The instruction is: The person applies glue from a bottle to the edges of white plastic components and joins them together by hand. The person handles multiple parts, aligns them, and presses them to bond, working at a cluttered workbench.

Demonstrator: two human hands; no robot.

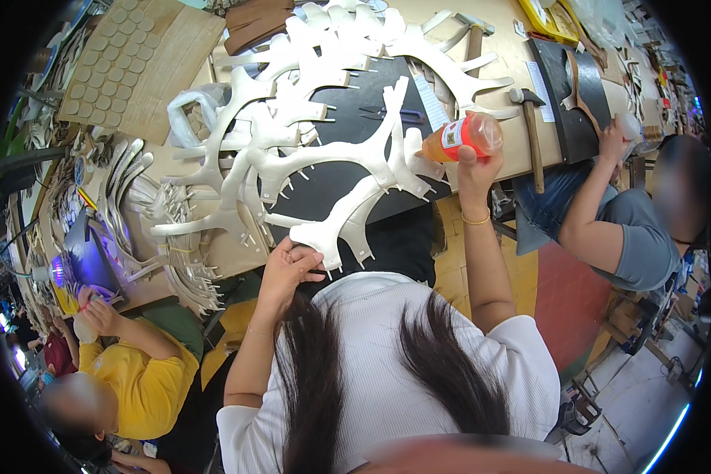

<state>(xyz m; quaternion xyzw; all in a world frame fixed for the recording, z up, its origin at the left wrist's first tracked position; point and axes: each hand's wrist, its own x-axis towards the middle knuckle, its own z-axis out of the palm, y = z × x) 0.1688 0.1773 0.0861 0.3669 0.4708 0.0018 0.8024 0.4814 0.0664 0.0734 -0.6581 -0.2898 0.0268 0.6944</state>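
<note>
My left hand (288,272) pinches the near end of a white, branching, antler-shaped piece (344,225) with short prongs at its ends. In my right hand (477,170) is a clear squeeze bottle (480,133) with a red band and orange contents, tipped so its narrow end points left. That end is close to another white branching piece (409,166) on the black mat (347,134). A heap of similar white pieces (292,87) covers the far middle of the table, and a long curved one (316,158) lies just beyond my left hand's piece.
Two hammers (527,99) (474,43) lie at the right. Dark pliers (399,114) rest on the mat. A board with round discs (118,55), a plastic bag (193,110) and bundled thin strips (186,272) are at the left. Co-workers sit left (146,371) and right (640,229).
</note>
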